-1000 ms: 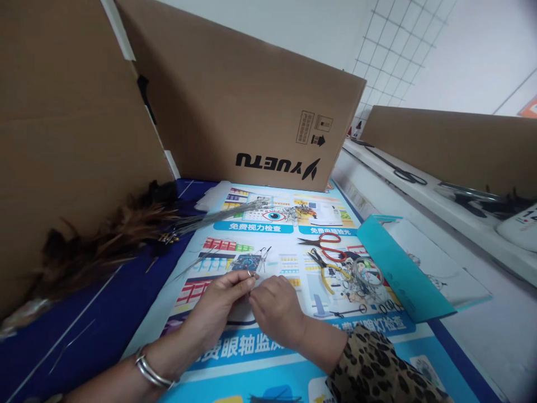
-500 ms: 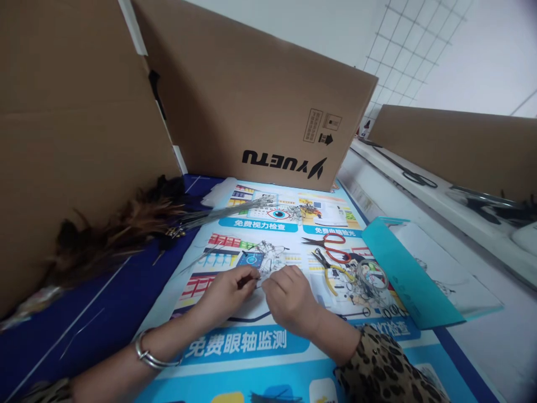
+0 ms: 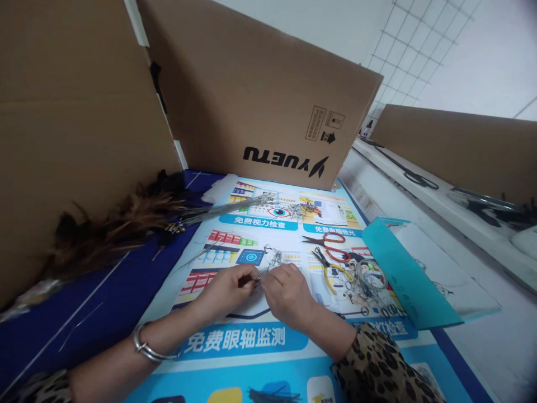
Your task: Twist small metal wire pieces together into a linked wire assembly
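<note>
My left hand (image 3: 229,291) is closed in a pinch over the printed sheet, its fingertips meeting those of my right hand (image 3: 289,294). A small piece of thin wire (image 3: 258,279) shows between the two sets of fingertips; most of it is hidden by the fingers. Right behind the hands rises a loose tangle of fine wire (image 3: 273,256); I cannot tell whether it joins the held piece. To the right lie red-handled scissors (image 3: 334,246) and yellow-handled pliers (image 3: 333,274), beside a heap of wire coils (image 3: 371,280).
Brown feathers (image 3: 113,224) and a bundle of long thin wires (image 3: 226,207) lie at left. Cardboard panels (image 3: 251,95) stand behind. A teal folder (image 3: 413,274) rests at right. Dark short wires (image 3: 274,394) lie at the near edge, and the table has a blue cover (image 3: 96,313).
The tangle behind the hands looks smaller and sits slightly farther right. Both hands keep their pinch and have barely moved; the view has shifted slightly.
</note>
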`<move>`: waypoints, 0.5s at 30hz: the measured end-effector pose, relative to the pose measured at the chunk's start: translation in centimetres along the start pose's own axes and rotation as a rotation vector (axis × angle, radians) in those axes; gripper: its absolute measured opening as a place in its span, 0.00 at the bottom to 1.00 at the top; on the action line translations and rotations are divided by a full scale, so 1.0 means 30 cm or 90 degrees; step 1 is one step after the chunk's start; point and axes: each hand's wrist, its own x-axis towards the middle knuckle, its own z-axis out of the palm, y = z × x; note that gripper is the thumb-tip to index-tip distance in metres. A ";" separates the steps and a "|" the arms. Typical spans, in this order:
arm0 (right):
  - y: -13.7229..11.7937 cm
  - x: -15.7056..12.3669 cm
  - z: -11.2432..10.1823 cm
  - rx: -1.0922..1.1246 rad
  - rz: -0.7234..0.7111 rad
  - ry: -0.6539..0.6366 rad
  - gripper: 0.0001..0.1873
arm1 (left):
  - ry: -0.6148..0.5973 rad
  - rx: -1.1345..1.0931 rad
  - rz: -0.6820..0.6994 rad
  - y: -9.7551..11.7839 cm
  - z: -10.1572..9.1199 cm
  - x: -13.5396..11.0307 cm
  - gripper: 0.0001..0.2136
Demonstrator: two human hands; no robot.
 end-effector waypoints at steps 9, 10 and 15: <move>-0.075 -0.013 0.004 -0.001 0.006 0.011 0.09 | -0.016 -0.290 -0.166 0.035 0.054 -0.033 0.09; -0.077 -0.015 0.006 -0.005 0.005 0.002 0.09 | -0.030 -0.276 -0.169 0.038 0.055 -0.035 0.09; -0.062 -0.024 0.023 0.028 0.037 -0.023 0.08 | -0.108 -0.131 -0.146 0.053 -0.019 0.001 0.12</move>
